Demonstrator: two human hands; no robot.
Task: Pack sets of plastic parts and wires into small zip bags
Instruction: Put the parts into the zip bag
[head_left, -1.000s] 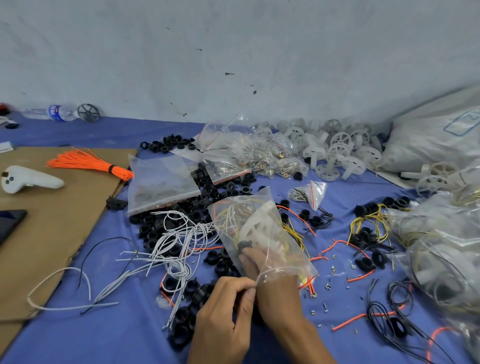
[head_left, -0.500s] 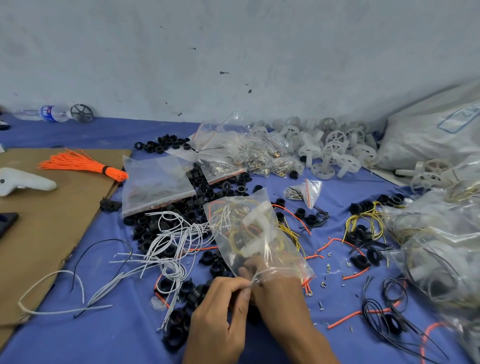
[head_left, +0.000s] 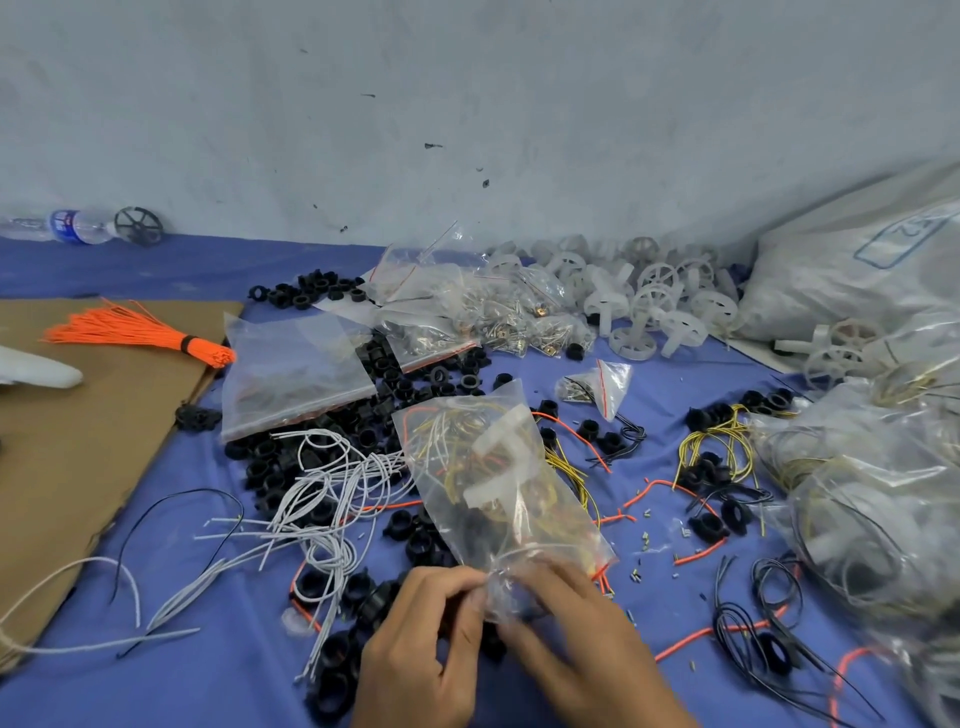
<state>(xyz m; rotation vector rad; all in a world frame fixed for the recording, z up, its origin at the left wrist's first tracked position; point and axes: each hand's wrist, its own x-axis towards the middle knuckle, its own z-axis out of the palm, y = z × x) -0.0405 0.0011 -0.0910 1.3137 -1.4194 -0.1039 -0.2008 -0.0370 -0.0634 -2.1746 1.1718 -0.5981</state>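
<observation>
We judge this the sealing step: our left hand (head_left: 421, 639) and right hand (head_left: 576, 634) both pinch the mouth of the filled zip bag (head_left: 498, 478), held up over the blue cloth (head_left: 218, 680). Next we must press along the strip to close it

Left hand (head_left: 421, 644): showing at 6 o'clock of the frame, back facing the camera, knuckles bending, fingers curling toward 1 o'clock, thumb and fingertips pinching the near edge of the zip bag (head_left: 498, 483).

Right hand (head_left: 576, 629): sitting at 3 o'clock of the left hand, forearm running off toward 5 o'clock, back facing up, fingers reaching toward 10 o'clock and curling on the same bag edge. It is showing blurred, so single fingers are not telling apart.

Both hands: bare, fingertips meeting at the bag edge.
</observation>
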